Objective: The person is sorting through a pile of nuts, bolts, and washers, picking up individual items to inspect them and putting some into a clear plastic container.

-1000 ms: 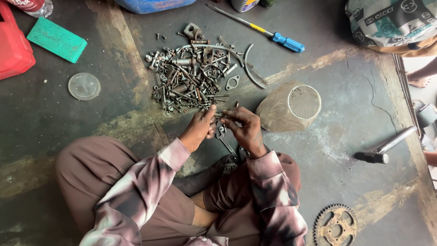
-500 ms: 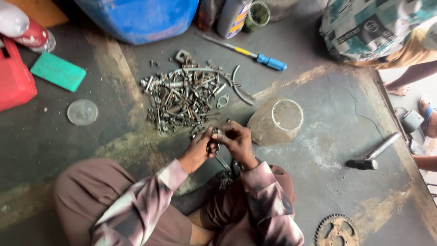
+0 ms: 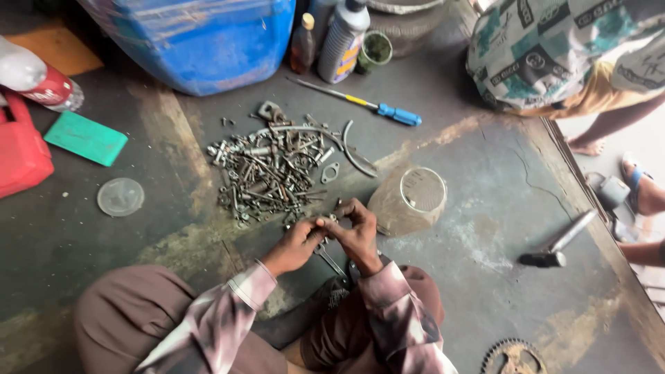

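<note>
Hands first: our left hand (image 3: 296,244) and right hand (image 3: 355,232) meet fingertip to fingertip just below the pile of bolts (image 3: 273,173), pinching 1 small metal part (image 3: 325,221) between them; what kind of part we cannot tell. Right of the pile a dusty jar (image 3: 407,202) lies on its side. Above the pile lie a screwdriver (image 3: 360,102) and a blue barrel (image 3: 201,38). Left of the pile sit a clear lid (image 3: 120,197) and a green pad (image 3: 86,138). Well right of the pile, a hammer (image 3: 557,244).
</note>
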